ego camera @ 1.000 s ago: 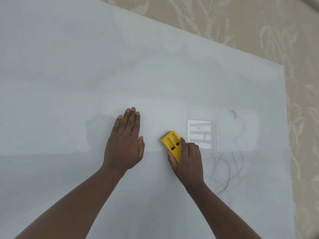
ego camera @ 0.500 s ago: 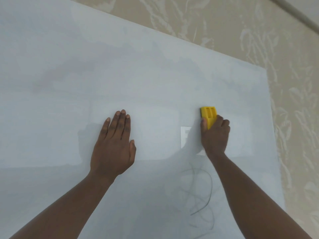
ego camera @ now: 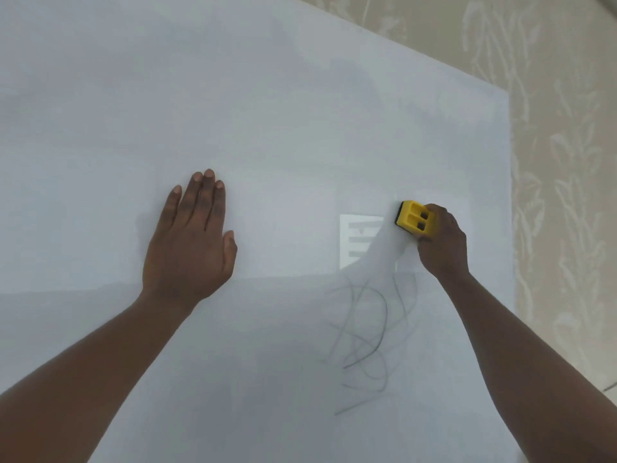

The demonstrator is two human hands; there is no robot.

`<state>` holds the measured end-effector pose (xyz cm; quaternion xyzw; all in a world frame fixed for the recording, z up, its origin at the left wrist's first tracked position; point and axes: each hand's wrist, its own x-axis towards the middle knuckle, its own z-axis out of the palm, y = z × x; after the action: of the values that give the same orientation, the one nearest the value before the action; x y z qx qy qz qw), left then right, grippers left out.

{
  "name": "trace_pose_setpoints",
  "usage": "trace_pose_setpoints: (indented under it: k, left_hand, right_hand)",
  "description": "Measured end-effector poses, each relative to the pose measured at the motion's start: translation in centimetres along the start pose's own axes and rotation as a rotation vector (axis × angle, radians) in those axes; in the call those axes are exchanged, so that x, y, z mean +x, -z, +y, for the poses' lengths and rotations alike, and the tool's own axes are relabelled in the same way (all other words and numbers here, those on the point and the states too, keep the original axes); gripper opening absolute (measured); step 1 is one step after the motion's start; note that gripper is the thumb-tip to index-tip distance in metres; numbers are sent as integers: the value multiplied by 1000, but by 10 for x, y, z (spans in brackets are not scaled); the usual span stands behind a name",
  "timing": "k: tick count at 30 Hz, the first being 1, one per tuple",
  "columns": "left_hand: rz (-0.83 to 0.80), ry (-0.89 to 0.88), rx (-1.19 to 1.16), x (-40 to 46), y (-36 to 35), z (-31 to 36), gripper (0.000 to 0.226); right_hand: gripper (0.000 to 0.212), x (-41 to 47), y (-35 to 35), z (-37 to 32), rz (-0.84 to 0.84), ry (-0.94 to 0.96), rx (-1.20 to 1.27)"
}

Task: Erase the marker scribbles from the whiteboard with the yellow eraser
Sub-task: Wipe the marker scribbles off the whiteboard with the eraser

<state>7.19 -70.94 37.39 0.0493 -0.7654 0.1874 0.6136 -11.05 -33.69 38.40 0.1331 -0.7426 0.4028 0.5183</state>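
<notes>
A large whiteboard (ego camera: 267,95) fills most of the view. My right hand (ego camera: 440,245) grips the yellow eraser (ego camera: 415,218) and presses it against the board at centre right. Thin grey marker scribbles (ego camera: 367,335) loop across the board just below the eraser and left of my right forearm. My left hand (ego camera: 190,242) lies flat on the board at centre left, fingers together, holding nothing.
A bright window reflection (ego camera: 357,242) shows on the board left of the eraser. Beige wallpaper with a pale leaf pattern (ego camera: 561,162) runs beyond the board's right and upper edges.
My right hand swept the eraser from the middle of the board up and to the right; it now sits tilted above the scribbles. The small mark near the upper right is gone. My left hand stayed flat.
</notes>
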Motion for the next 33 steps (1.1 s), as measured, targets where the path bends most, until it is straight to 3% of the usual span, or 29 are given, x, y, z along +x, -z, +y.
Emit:
trace_pose_setpoints:
  k: [5, 12, 19, 26, 33]
  left_hand:
    - [1, -10, -34, -4, 1, 0, 67]
    - [8, -20, -55, -16, 0, 0, 68]
    - [-10, -50, -63, -41, -1, -5, 68]
    - [-3, -84, -93, -53, -4, -10, 68]
    - [-1, -87, -102, -54, -2, -12, 68]
  right_hand:
    - [61, -65, 2, 24, -45, 8, -18]
    - [57, -177, -10, 47, -109, -208, -61]
    - [50, -279, -36, 14, -116, -470, 52]
    - [56, -328, -65, -69, -143, -323, 96]
    - [61, -291, -69, -92, -92, -204, 41]
